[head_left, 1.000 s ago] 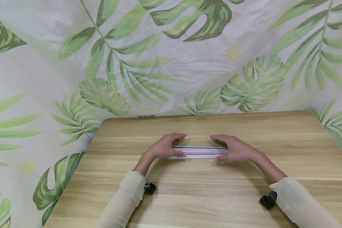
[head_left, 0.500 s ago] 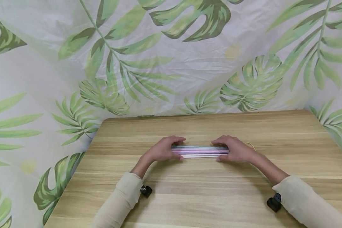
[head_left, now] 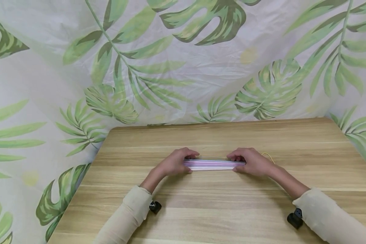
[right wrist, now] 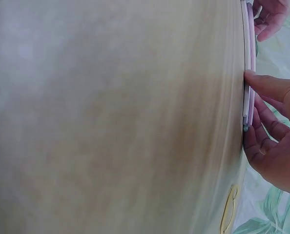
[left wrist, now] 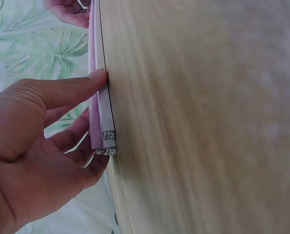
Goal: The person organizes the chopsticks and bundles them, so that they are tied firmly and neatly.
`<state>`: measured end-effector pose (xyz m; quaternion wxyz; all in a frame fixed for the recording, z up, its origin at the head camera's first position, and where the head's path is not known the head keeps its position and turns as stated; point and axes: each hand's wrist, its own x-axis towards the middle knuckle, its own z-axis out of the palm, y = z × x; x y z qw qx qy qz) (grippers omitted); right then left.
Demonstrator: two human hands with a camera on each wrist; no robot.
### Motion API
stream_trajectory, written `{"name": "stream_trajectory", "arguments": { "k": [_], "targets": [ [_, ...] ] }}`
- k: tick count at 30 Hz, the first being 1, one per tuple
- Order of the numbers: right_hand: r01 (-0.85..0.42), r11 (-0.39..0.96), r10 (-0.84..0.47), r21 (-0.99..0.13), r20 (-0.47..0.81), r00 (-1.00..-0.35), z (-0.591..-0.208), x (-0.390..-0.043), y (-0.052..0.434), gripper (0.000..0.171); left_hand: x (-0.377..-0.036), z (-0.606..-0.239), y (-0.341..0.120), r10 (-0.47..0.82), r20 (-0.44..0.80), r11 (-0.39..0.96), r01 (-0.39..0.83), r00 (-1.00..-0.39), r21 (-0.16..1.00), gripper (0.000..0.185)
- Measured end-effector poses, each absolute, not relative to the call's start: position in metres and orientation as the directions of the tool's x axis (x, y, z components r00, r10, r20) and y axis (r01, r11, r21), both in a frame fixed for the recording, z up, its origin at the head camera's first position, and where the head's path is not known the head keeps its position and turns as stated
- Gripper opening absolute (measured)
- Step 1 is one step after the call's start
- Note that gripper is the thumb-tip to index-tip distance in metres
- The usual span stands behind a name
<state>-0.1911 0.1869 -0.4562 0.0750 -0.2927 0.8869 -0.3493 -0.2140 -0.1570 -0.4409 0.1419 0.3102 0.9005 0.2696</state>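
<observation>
A bundle of thin, straight pastel sticks [head_left: 213, 165], pink, lilac and white, lies crosswise at the middle of the table. Gripping its left end is my left hand [head_left: 174, 162], thumb on the near side and fingers on the far side. My right hand [head_left: 254, 162] holds the other end the same way. In the left wrist view the stick ends [left wrist: 109, 136] look silvery and sparkly, jutting just past my fingers. The right wrist view shows the right thumb [right wrist: 267, 85] pressed on the near side of the bundle [right wrist: 249, 100].
A yellow rubber band [head_left: 269, 157] lies on the wooden table [head_left: 219, 210] just behind my right wrist. A leaf-patterned cloth [head_left: 201, 67] hangs along the table's back edge. Small black cameras [head_left: 295, 219] sit at both sleeve cuffs.
The fingers and thumbs of both hands have closed in on the bundle from open poses. The sticks now lie in a narrower group, slightly nearer to me. More of the rubber band shows.
</observation>
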Motion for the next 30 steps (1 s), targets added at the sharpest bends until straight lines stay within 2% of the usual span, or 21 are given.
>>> {"name": "stream_trajectory", "arguments": {
  "k": [14,30],
  "targets": [
    [-0.473,0.557,-0.588,-0.683,0.078,-0.805,-0.461,-0.1898,0.1886,0.034,-0.2094,-0.4426,-0.1547,0.676,-0.099,0.647,0.525,-0.73,0.552,0.05],
    [-0.344,0.481,-0.591,-0.807,-0.008,-0.807,-0.4644,-0.1951,0.1954,0.032,-0.2094,-0.4417,-0.1536,0.674,-0.096,0.637,0.509,-0.733,0.579,0.044]
  ]
}}
